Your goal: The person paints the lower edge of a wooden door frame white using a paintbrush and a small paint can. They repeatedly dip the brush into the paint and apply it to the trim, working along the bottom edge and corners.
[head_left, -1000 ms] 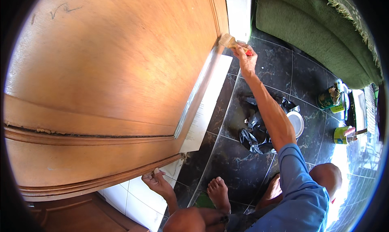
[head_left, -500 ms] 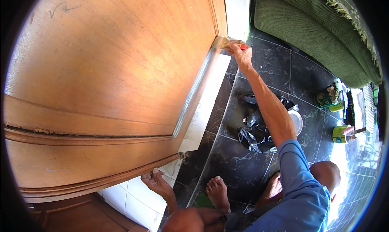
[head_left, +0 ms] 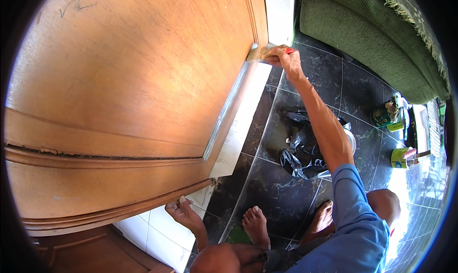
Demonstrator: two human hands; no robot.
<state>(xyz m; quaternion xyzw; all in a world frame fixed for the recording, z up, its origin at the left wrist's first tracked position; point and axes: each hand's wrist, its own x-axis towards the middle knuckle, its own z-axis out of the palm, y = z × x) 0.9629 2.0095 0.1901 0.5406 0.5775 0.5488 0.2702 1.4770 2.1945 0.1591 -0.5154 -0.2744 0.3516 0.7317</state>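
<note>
My right hand [head_left: 288,62] grips a paintbrush with a yellow handle and red tip, its bristles [head_left: 254,54] against the recessed moulding at the far edge of a brown wooden door [head_left: 124,72]. A pale, shiny band [head_left: 224,113] runs along that moulding toward the lower corner. My left hand [head_left: 186,215] holds the door's near edge, thumb and curled fingers on the trim. A white printed sheet [head_left: 229,149] lies beside and partly behind the door's edge.
Dark tiled floor [head_left: 253,182] holds crumpled black plastic [head_left: 298,163] with a pale round container [head_left: 351,142], paint cans [head_left: 384,115], a light green tub [head_left: 400,159] and my bare feet [head_left: 255,227]. A green upholstered sofa [head_left: 362,39] stands at upper right; white tiles [head_left: 162,239] lie below the door.
The brush has moved slightly left and down along the moulding, its bristles now lying lower beside the panel. My right forearm shifted slightly. My left hand is nearly unmoved.
</note>
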